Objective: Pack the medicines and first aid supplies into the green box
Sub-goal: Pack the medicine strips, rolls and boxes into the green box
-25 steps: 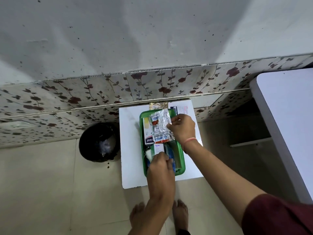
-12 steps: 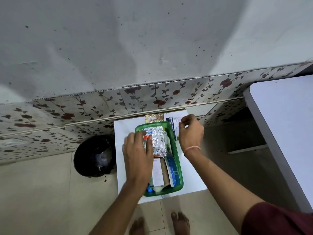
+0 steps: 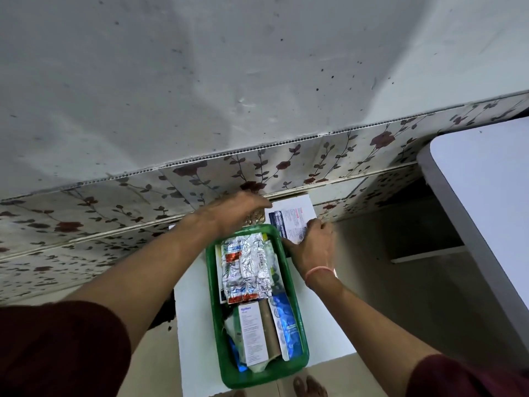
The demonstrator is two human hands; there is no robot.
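Note:
The green box [image 3: 213,305] sits on a small white table [image 3: 191,310] and holds silver blister strips [image 3: 247,267], a white medicine carton [image 3: 252,333], a cardboard roll and a blue packet [image 3: 284,319]. My left hand [image 3: 234,210] reaches past the box's far end and lies over a golden blister strip [image 3: 256,220] by the wall; its grip is hidden. My right hand [image 3: 312,247] rests at the box's far right corner, fingers on a white and dark blue sachet [image 3: 289,222] lying flat on the table.
A wall with floral tiles [image 3: 257,173] rises right behind the table. A larger white table [image 3: 486,196] stands at the right. A black bin [image 3: 164,319] is mostly hidden under my left arm. Bare feet show below the table's near edge.
My left hand has left the box's left rim and moved to the golden strip beyond the box. My right hand has shifted slightly onto the sachet. The view has come closer.

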